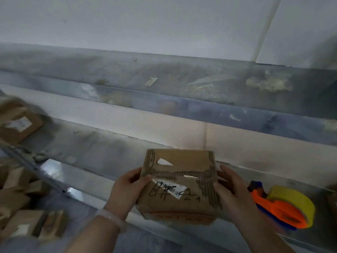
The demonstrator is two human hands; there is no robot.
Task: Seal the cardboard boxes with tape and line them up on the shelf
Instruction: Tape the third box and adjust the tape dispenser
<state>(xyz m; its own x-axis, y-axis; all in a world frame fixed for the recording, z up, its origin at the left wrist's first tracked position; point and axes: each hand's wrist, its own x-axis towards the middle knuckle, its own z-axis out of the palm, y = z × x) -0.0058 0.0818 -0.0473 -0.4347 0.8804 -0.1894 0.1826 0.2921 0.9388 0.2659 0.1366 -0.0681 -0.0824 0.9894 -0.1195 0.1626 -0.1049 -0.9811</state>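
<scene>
I held the cardboard box (178,194) up in the air, close to me, just over the front edge of the shelf (102,143). I thought it could slip and fall down in front of the shelf, because nothing was under it and only my two grips held its sides. It could also bump the orange tape gun (280,210), which sat just beside my right grip (235,194) and could be knocked off. My left grip (127,189) was curled round the left side of the box, with the thumb on top near the white label (171,189). My right grip was curled round the right side, thumb on the top edge. Each one held the box and nothing else. A pale band (109,218) sat on the left wrist. A strip of clear tape (189,177) lay across the middle seam, so the box looked sealed to me. Low on the left was a blurry pile of small brown boxes (20,203). Farther off, another brown box (18,123) seemed to sit at the left end of the shelf. Behind it all was a white wall (145,24).
</scene>
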